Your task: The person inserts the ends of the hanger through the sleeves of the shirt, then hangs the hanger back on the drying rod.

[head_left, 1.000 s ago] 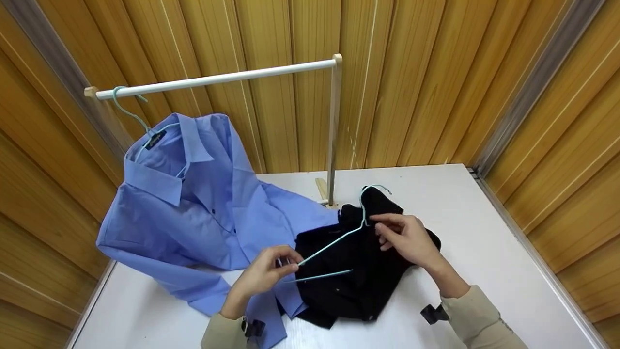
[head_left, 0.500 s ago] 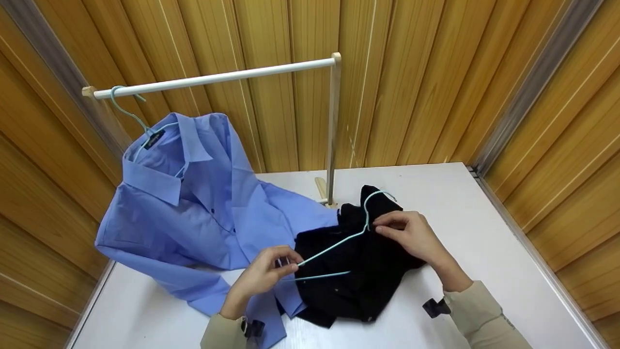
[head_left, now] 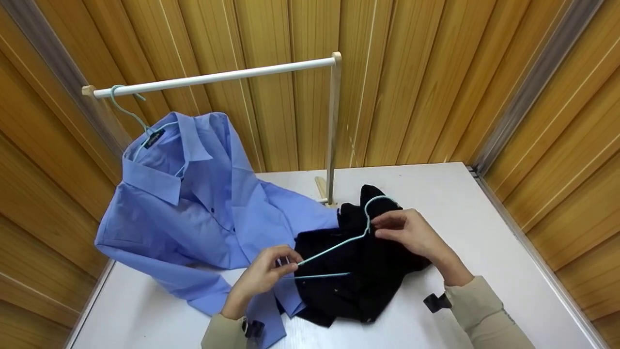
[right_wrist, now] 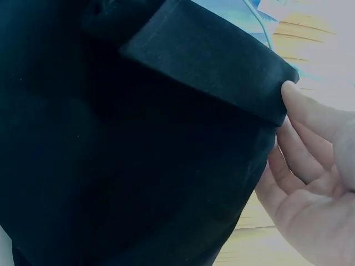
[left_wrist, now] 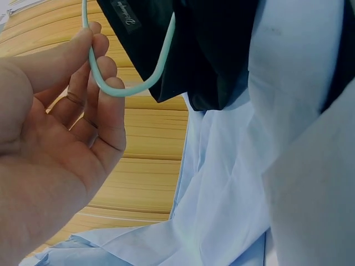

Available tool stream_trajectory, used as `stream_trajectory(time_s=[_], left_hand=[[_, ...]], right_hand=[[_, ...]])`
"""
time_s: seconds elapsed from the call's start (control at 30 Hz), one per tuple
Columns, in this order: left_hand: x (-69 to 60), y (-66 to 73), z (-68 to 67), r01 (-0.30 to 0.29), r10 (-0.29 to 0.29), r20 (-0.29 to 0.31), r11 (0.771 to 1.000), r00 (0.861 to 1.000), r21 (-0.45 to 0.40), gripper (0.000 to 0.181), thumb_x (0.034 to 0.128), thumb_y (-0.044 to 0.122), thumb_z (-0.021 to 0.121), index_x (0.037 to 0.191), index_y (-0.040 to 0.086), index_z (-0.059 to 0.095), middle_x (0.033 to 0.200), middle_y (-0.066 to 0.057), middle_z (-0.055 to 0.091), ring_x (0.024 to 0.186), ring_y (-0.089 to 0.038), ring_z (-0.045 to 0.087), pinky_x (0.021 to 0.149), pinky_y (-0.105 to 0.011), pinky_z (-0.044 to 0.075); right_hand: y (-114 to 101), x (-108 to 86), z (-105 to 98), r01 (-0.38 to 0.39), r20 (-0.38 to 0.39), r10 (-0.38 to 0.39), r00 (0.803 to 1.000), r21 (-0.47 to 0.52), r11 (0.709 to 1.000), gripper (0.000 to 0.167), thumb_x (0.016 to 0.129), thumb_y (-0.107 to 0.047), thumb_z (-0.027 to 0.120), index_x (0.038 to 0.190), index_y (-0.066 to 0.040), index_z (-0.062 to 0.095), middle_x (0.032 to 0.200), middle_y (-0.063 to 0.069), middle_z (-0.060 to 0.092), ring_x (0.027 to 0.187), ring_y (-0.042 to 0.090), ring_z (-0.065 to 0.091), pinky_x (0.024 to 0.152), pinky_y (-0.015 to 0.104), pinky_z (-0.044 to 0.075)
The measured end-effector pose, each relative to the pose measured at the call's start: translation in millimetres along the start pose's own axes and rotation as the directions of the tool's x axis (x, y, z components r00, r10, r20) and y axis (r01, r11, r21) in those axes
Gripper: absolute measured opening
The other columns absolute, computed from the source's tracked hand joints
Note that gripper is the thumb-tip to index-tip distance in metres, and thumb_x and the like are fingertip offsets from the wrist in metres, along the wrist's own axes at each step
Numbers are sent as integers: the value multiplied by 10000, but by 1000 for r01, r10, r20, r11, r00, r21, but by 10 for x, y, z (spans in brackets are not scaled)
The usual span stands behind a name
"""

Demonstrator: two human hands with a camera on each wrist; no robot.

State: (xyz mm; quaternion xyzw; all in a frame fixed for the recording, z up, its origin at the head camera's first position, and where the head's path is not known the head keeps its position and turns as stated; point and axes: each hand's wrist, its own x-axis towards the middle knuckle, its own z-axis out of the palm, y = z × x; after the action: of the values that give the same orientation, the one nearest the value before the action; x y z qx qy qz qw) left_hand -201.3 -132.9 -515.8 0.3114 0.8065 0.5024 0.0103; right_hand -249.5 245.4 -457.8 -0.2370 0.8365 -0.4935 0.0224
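Note:
In the head view my left hand (head_left: 266,269) pinches one end of a light-green wire hanger (head_left: 334,248). The left wrist view shows the hanger's rounded corner (left_wrist: 127,92) between thumb and fingers. Part of the hanger is inside a bunched black collared shirt (head_left: 373,286); its hook rises at the neck. My right hand (head_left: 411,235) is beside the hook. In the right wrist view, its thumb and fingers pinch the edge of the black collar (right_wrist: 211,66). A label (left_wrist: 126,15) shows inside the black neck. Cloth hides the hanger's far end.
A blue shirt (head_left: 155,218) hangs on another hanger (head_left: 137,118) from the white rack bar (head_left: 218,78) at left. Its sleeves spread onto the white table (head_left: 484,242), partly against the black shirt. The rack's right post (head_left: 333,135) stands behind. Wood-grain walls enclose the table.
The hanger's hook has tipped right and down. My right hand has moved slightly up, its thumb and fingers less curled, and the black cloth's right edge has drawn left. My left hand stays nearly still.

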Motion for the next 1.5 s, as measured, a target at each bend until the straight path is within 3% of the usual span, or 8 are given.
stream_trajectory(time_s=[0.2, 0.4, 0.53, 0.73, 0.9, 1.23, 1.4, 1.5], left_hand=[[-3, -36, 10, -22, 22, -28, 1000, 999, -7, 149, 943, -38, 692, 1042, 59, 747, 963, 13, 695, 813, -171, 624, 688, -329, 520], [-11, -44, 15, 17, -18, -28, 999, 999, -32, 117, 988, 59, 677, 1083, 45, 744, 1000, -86, 694, 760, -167, 593, 632, -289, 491], [-17, -51, 20, 39, -41, -54, 999, 998, -37, 112, 995, 93, 680, 1077, 59, 747, 994, -54, 693, 772, -130, 591, 640, -288, 489], [2, -65, 31, 33, -37, -96, 999, 995, -38, 103, 984, 81, 692, 1062, 71, 759, 950, -13, 691, 754, -149, 588, 622, -285, 478], [5, -52, 50, 53, -60, -113, 997, 992, -59, 105, 976, 96, 708, 1058, 76, 771, 959, -15, 701, 763, -161, 599, 632, -266, 479], [30, -80, 121, 32, -38, -176, 999, 984, -37, 120, 956, -31, 685, 1054, -15, 751, 960, -142, 716, 791, -234, 650, 696, -349, 533], [15, -96, 109, 74, -88, -215, 995, 973, -70, 151, 972, 25, 692, 1115, 32, 738, 1023, -96, 710, 892, -235, 652, 766, -359, 536], [8, -89, 103, 109, -129, -253, 990, 959, -94, 200, 968, 56, 712, 1165, 23, 706, 1071, -110, 687, 950, -246, 630, 786, -350, 536]], right_hand=[[-22, 10, 28, 151, 46, -147, 988, -120, 981, 175, 960, -94, 734, 1125, -39, 756, 1078, 24, 727, 1010, 162, 645, 890, 243, 502], [-29, 16, 95, 276, 46, -273, 961, -245, 929, 122, 999, -41, 661, 1114, -44, 703, 1079, -6, 687, 1011, 170, 632, 890, 314, 504], [-45, 18, 118, 336, 24, -342, 939, -268, 903, 123, 980, -14, 676, 1100, -25, 703, 1071, 4, 691, 1005, 189, 646, 891, 321, 509], [-53, 33, 133, 354, -25, -373, 927, -266, 897, 152, 913, 7, 754, 1059, -26, 728, 1029, 1, 706, 946, 173, 658, 852, 249, 511], [-49, 37, 165, 351, -58, -382, 922, -291, 890, 147, 903, 24, 758, 1038, -29, 733, 1011, -4, 709, 946, 178, 665, 858, 268, 512], [-58, 29, 156, 352, -88, -397, 913, -321, 879, 154, 915, 27, 741, 1059, -23, 724, 1036, -6, 696, 946, 168, 660, 836, 289, 517], [-52, 21, 124, 339, -123, -391, 912, -308, 889, 169, 910, 45, 737, 1064, -26, 728, 1035, -15, 698, 959, 149, 659, 865, 208, 486], [-42, 18, 109, 339, -149, -397, 906, -308, 889, 174, 904, 60, 735, 1062, -15, 729, 1026, 5, 704, 969, 163, 665, 886, 183, 471]])
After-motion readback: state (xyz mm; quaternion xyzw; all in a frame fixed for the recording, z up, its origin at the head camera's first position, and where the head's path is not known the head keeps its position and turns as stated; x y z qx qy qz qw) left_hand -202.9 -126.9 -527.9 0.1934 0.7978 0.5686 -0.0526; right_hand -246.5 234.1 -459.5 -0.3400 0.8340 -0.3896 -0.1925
